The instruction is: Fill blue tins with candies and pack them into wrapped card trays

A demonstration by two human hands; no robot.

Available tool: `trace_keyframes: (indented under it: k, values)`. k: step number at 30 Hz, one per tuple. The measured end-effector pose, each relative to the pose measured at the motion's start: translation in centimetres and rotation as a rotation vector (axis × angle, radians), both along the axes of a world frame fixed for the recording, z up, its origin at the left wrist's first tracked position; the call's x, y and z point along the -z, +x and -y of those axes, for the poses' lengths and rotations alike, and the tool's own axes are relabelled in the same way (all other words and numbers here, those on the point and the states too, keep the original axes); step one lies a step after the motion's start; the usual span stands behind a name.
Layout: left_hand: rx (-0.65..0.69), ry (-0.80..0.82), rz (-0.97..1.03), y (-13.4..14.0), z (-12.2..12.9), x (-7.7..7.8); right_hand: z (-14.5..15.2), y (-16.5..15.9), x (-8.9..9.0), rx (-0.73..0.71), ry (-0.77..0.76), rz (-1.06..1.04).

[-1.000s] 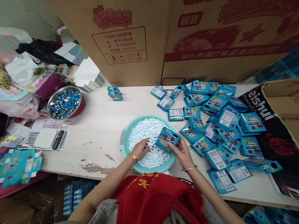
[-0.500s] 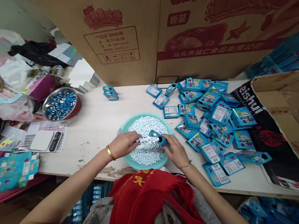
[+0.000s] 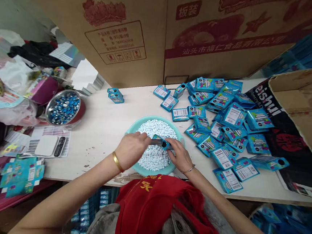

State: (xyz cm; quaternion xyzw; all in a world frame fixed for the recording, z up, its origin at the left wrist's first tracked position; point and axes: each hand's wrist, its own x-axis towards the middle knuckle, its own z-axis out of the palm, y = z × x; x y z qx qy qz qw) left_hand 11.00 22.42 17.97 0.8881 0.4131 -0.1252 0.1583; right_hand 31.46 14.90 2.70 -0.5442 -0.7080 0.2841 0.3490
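— Hands first: what are you gripping?

— Your right hand (image 3: 179, 156) pinches one small blue carton (image 3: 162, 142) by its right end, above the middle of the teal plastic basin (image 3: 133, 128). Your left hand (image 3: 131, 149) curls its fingers against the carton's left end. A round dark hole shows on the carton's face.

— And the basin?

— Round, smooth-rimmed, heaped with small white pellets (image 3: 153, 158), sitting at the near edge of the scuffed white counter (image 3: 103, 127).

— Anything readable?

— Right of you, a loose pile of glossy blue cartons (image 3: 224, 115), some showing white nutrition panels. Black packaging at far right reads "eishui" (image 3: 266, 101). The brown corrugated box (image 3: 124, 37) behind carries red Chinese print. Far left, a steel bowl (image 3: 64, 107) holds shiny blue pieces.
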Motion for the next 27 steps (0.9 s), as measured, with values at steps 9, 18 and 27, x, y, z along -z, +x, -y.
trace_keyframes:
  k: [9, 18, 27]
  values:
    - [-0.232, -0.119, -0.039, -6.1, -1.7, 14.8, -0.3, 3.4, -0.1, 0.221, -0.057, -0.078]
    - [-0.173, -0.271, 0.219, -0.4, -0.5, 20.3, -0.4, 4.7, 0.0, 0.331, -0.092, -0.110]
    - [-0.111, -0.249, 0.520, -4.4, -0.3, 10.9, -0.4, 3.7, -0.7, 0.201, -0.038, 0.026]
